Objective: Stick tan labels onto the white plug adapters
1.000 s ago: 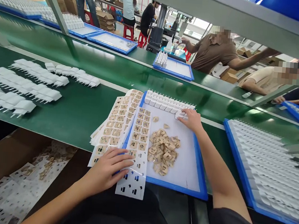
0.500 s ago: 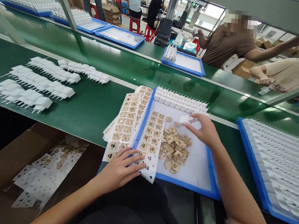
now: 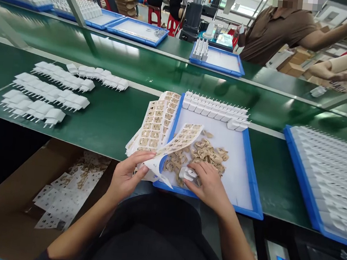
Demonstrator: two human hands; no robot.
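Observation:
My left hand (image 3: 128,175) pinches the near end of a sticker sheet (image 3: 182,139), which lifts and curls above the tray with rows of tan stickers on it. A white plug adapter (image 3: 187,173) sits in the fingers of my right hand (image 3: 211,186), low over the blue-rimmed tray (image 3: 251,178). Loose tan sticker pieces (image 3: 210,152) lie heaped beyond my right hand, with more under the raised sheet. Along the tray's far side stands a row of white plug adapters (image 3: 214,110). More sticker sheets (image 3: 153,122) are stacked at the tray's left edge.
White adapters (image 3: 50,91) lie in rows on the green table at left. A full adapter tray (image 3: 328,181) stands at right. Below left, a cardboard box (image 3: 10,200) contains used sheets (image 3: 63,193). Across the bench, a co-worker in brown (image 3: 275,31) works behind another tray (image 3: 223,61).
My left hand has gone from resting flat on the sticker sheet to gripping and lifting its near end. My right hand has brought an adapter from the tray's far side toward me.

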